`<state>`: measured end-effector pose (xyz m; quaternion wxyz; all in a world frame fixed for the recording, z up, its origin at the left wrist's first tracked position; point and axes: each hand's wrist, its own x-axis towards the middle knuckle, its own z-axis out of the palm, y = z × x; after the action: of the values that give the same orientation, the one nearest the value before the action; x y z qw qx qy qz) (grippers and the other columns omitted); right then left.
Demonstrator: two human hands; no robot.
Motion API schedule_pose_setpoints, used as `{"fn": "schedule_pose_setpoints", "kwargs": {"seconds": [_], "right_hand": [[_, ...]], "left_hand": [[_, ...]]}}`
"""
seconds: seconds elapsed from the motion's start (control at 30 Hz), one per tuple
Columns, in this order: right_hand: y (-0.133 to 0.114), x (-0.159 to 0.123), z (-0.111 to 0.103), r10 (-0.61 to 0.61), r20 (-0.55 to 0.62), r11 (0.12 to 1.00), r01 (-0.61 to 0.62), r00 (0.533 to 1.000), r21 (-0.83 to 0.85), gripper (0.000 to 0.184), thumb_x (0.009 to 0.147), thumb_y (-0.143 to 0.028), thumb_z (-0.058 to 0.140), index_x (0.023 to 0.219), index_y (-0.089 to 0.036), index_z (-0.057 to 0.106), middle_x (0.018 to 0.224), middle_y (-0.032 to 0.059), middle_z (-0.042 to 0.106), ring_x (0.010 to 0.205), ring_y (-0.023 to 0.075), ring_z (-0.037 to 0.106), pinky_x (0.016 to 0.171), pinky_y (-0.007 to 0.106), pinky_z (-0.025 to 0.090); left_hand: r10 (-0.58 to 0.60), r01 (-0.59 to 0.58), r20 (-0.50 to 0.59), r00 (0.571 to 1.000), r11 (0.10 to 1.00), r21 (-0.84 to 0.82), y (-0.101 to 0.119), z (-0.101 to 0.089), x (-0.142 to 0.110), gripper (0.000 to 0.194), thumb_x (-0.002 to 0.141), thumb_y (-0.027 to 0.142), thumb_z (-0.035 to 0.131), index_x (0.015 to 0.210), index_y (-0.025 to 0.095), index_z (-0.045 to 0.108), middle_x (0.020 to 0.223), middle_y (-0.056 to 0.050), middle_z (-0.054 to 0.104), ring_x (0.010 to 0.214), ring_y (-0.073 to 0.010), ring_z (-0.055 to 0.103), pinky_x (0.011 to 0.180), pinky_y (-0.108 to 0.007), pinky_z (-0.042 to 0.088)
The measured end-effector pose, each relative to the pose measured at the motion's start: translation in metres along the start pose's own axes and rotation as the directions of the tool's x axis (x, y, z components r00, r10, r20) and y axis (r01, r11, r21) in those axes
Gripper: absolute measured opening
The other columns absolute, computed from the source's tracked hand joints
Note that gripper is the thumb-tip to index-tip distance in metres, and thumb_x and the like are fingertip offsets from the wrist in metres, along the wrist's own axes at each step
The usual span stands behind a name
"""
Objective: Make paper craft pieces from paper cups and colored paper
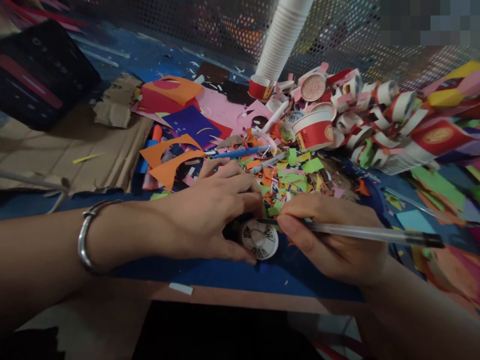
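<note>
Pen lies nearly level right of centre in the frame, its long axis dipping slightly toward the right, its writing end aimed left at the upper edge of a small white disc just below centre; the right hand pinches the pen between thumb and fingers near that end, the black butt jutting out beyond the hand; the left hand, a silver bracelet at its wrist, curls about the disc, thumb against the lower-left rim and bent fingers at the upper side; the disc's round face is turned up, black strokes fanned in wedges about a plain middle. From where I stand, blue tabletop shows below the hands, trimmed with a brownish edge; bright paper scraps are heaped at centre, red-and-white paper cups piled at upper right; cardboard lies at left, below a dark device in the upper-left corner; a white ribbed column slants at top centre before a perforated screen.
</note>
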<state>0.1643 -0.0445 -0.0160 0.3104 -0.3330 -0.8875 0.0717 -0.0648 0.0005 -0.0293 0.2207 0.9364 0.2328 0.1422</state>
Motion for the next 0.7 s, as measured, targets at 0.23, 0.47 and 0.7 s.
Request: {"fn": "schedule_pose_setpoints", "kwargs": {"seconds": [0.23,0.47,0.7], "right_hand": [[0.0003,-0.0008,-0.0007,-0.011,0.013,1.000,0.011,1.000,-0.002,0.009,0.096,-0.013,0.057,0.090,-0.019,0.061,0.076,0.0010,0.073,0.069,0.0128,0.070,0.068,0.023,0.053],[-0.0018,-0.0003,-0.0038,0.018,0.066,0.997,-0.022,0.998,0.069,0.012,0.095,-0.012,0.056,0.086,-0.017,0.061,0.071,-0.0006,0.068,0.062,0.0091,0.064,0.060,0.022,0.048],[-0.0022,-0.0010,-0.0039,0.017,0.063,0.997,-0.022,0.998,0.078,0.011,0.094,-0.012,0.056,0.086,-0.018,0.061,0.072,-0.0003,0.068,0.062,0.0100,0.065,0.060,0.023,0.048]], "left_hand": [[-0.032,0.033,0.027,0.999,0.999,-0.035,0.0013,-0.0010,0.0049,0.046,0.072,0.054,0.084,0.102,0.020,0.072,0.115,-0.007,0.065,0.112,-0.0308,0.051,0.097,-0.045,0.033],[-0.015,0.014,-0.011,1.000,0.999,-0.048,-0.0008,0.0013,0.0033,0.045,0.070,0.052,0.086,0.100,0.021,0.073,0.116,-0.007,0.066,0.113,-0.0304,0.051,0.099,-0.046,0.031],[-0.030,0.030,-0.006,1.000,0.997,-0.070,-0.0010,0.0008,0.0040,0.044,0.068,0.051,0.088,0.096,0.021,0.073,0.114,-0.006,0.067,0.111,-0.0299,0.052,0.098,-0.044,0.031]]}}
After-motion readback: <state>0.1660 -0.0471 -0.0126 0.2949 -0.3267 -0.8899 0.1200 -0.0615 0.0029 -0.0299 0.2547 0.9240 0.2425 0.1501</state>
